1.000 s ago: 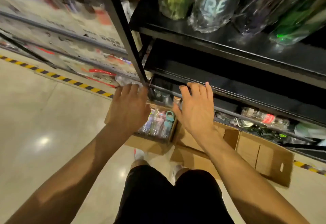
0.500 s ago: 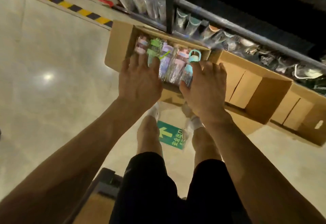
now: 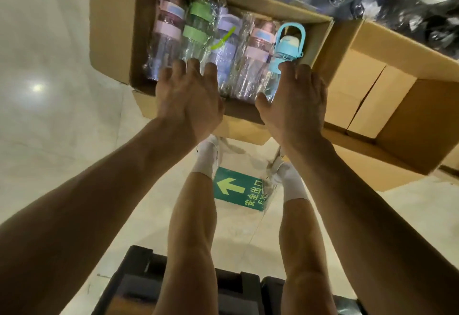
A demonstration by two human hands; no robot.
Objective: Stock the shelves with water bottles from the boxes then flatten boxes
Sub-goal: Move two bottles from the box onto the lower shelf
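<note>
Floor (image 3: 49,128) open beside box (image 3: 111,29) (hands over bottles (image 3: 198,36)).

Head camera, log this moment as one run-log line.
phase: reaching into box | left hand: open over wrapped bottles | right hand: open at blue bottle | neighbouring box: empty

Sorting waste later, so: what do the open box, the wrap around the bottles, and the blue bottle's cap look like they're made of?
Open box: plain brown corrugated cardboard, matte, with folded flaps.
Wrap: thin clear plastic film, probably; it is glossy and crinkled, with bright glints.
Blue bottle's cap: opaque light-blue plastic, it seems, smooth, with a moulded loop handle; a softer rubbery material can't be ruled out.
</note>
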